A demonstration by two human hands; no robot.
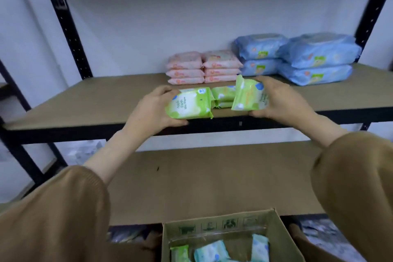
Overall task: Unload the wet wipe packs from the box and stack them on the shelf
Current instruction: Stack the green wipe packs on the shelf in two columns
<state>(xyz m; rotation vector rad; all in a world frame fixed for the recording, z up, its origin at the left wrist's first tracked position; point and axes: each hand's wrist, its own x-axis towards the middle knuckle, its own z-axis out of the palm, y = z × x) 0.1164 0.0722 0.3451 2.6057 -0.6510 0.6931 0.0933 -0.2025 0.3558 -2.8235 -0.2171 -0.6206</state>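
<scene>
At the front of a brown shelf [85, 104], a person's left hand [153, 110] grips a green pack [189, 105] of wet wipes, lying nearly flat just left of a short green stack [223, 97], while the right hand [282, 100] holds a second green pack [248, 97], tipped up on its long edge, just right of that stack; both hands have fingers and thumb wrapped round their packs, and neither pack looks set down yet. Behind the green stack stand pink packs [204, 68] in two neat piles, and behind and to its right sit larger blue packs [297, 57], also piled. Well below the stack, an open cardboard box [282, 238] has loose packs [210, 252] in it, so the unloading appears only partly done. The green stack sits close to the shelf's front lip, and that is the likely trouble: a pack laid off-centre, or the tilted one dropped on its edge, could nudge the slick film wrappers, slide the pile forward and send it over the lip. Placing two packs at once would leave no free hand to steady it
</scene>
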